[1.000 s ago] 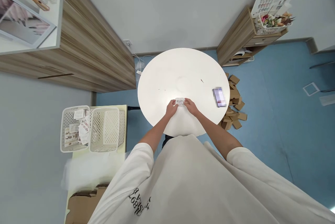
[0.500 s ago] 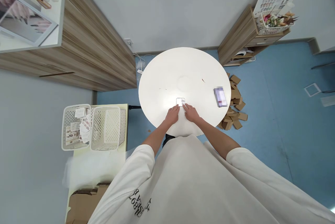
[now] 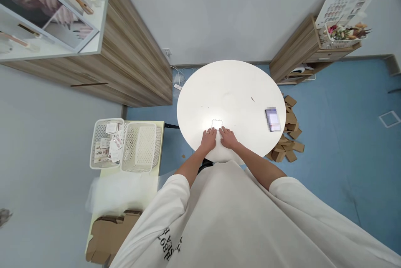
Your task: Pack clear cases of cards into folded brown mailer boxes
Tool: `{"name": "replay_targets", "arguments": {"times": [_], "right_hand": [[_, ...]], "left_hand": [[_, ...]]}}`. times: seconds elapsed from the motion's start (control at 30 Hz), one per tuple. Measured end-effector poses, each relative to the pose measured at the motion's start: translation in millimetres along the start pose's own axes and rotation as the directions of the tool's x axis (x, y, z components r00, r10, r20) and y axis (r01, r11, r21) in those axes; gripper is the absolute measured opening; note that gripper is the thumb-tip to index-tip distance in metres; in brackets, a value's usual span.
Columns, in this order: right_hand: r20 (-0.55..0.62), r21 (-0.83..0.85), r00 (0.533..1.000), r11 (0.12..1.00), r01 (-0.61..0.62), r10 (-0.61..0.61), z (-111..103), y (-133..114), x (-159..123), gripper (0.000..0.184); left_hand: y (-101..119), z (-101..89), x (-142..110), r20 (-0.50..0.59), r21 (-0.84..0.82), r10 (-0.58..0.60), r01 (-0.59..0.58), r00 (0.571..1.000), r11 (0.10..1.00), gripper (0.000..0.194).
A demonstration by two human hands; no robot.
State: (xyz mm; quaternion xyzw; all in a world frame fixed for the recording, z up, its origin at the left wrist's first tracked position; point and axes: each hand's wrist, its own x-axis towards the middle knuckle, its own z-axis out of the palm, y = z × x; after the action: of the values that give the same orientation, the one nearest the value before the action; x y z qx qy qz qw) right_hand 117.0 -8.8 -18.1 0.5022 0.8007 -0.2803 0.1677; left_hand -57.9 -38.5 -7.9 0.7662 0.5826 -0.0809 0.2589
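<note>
A small square of clear plastic with a bright outline, perhaps a flat case (image 3: 216, 124), lies on the round white table (image 3: 232, 80). At its near left corner rests my left hand (image 3: 209, 139), fingers stretched forward and flat. My right hand (image 3: 228, 138) is likewise laid out flat, its fingertips at the near right corner. Both hands look open; glare makes it hard to see what the case holds, or whether the fingertips press on it. A phone with a blurred screen (image 3: 273, 119) lies on the right side of the table.
Two white perforated baskets (image 3: 140, 124) stand on a side table at left, one with papers in it. Flattened cardboard (image 3: 109, 234) lies nearer me. Small brown boxes (image 3: 290, 142) are piled on the floor at right. Wooden cabinets (image 3: 138, 55) flank the table.
Earlier my hands held the clear case by its sides; they have since drawn back toward me and flattened at its near edge. The camera view has shifted, moving the scene rightward.
</note>
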Motion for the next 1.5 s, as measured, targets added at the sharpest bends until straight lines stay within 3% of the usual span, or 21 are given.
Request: {"name": "replay_targets", "arguments": {"times": [0.23, 0.37, 0.63, 0.87, 1.03, 1.17, 1.3, 1.5], "right_hand": [[0.005, 0.058, 0.998, 0.997, 0.060, -0.060, 11.4, -68.1, 18.9, 0.076], [0.021, 0.102, 0.999, 0.994, 0.029, -0.031, 10.7, -87.6, 22.8, 0.079], [-0.014, 0.146, 0.998, 0.987, -0.062, 0.065, 8.0, -88.2, -3.6, 0.078], [-0.140, 0.039, 0.989, 0.998, 0.046, -0.040, 10.4, -87.2, -34.5, 0.062], [-0.187, -0.012, 0.963, 0.981, 0.193, -0.192, 35.5, -100.5, -55.8, 0.054], [-0.161, -0.026, 0.935, 0.949, 0.315, -0.315, 64.8, -131.8, -70.0, 0.053], [-0.108, -0.044, 0.897, 0.903, 0.427, -0.429, 86.5, -172.9, -82.5, 0.053], [-0.016, -0.079, 0.863, 0.862, 0.502, -0.504, 103.5, -236.0, -93.9, 0.053]], "left_hand": [[-56.0, 7.6, -45.6, -0.004, -0.048, -0.085, 0.085, 0.996, 0.995, 0.070], [-71.2, 11.1, -54.7, -0.015, -0.074, -0.057, 0.055, 0.998, 0.996, 0.072], [-75.8, 4.0, -72.6, -0.061, -0.054, 0.011, -0.014, 0.998, 0.998, 0.068], [-53.3, 17.2, -114.4, -0.135, -0.078, -0.105, 0.095, 0.985, 0.992, 0.064], [-23.5, 50.6, -160.2, -0.198, -0.174, -0.225, 0.191, 0.954, 0.966, 0.059], [-13.6, 76.7, -211.7, -0.213, -0.242, -0.333, 0.281, 0.919, 0.929, 0.058], [-25.3, 92.0, -266.0, -0.236, -0.269, -0.445, 0.382, 0.864, 0.884, 0.058], [-66.7, 104.3, -336.6, -0.246, -0.339, -0.581, 0.493, 0.776, 0.802, 0.054]]}}
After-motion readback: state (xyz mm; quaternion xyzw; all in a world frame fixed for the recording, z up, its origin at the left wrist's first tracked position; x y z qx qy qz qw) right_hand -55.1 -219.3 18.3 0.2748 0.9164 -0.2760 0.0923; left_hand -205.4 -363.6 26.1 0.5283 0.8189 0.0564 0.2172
